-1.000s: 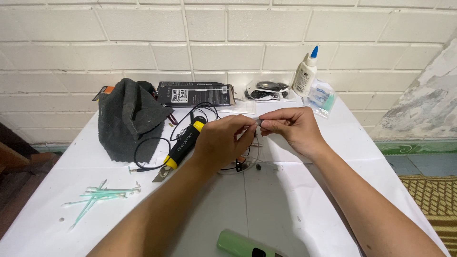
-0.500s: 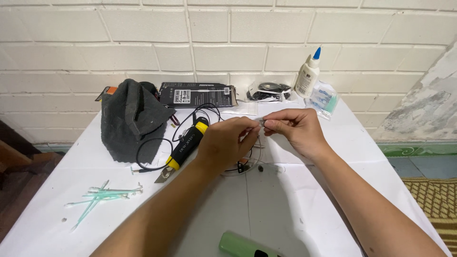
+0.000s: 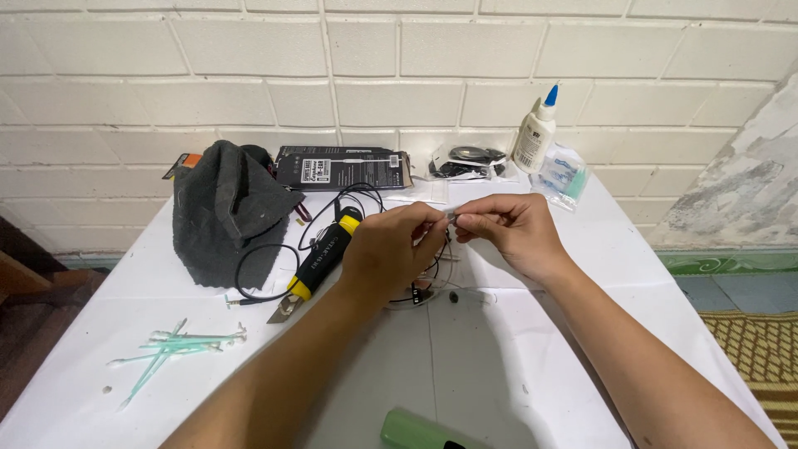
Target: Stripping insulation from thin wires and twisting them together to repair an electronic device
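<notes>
I am pinching a small clear piece (image 3: 451,218) between both hands, left (image 3: 391,249) and right (image 3: 509,231), above mid-bench (image 3: 515,349) (wires (image 3: 416,293) lying beneath); next I judge it needs a steady pull.

Bright, even light; soft shadows under forearms on white table (image 3: 582,274); sharp focus; slight wide-angle bend at edges.

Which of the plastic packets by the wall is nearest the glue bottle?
The clear packet with blue-green contents, lying just right of the glue bottle; the packet of black parts lies further off, to its left.
</notes>
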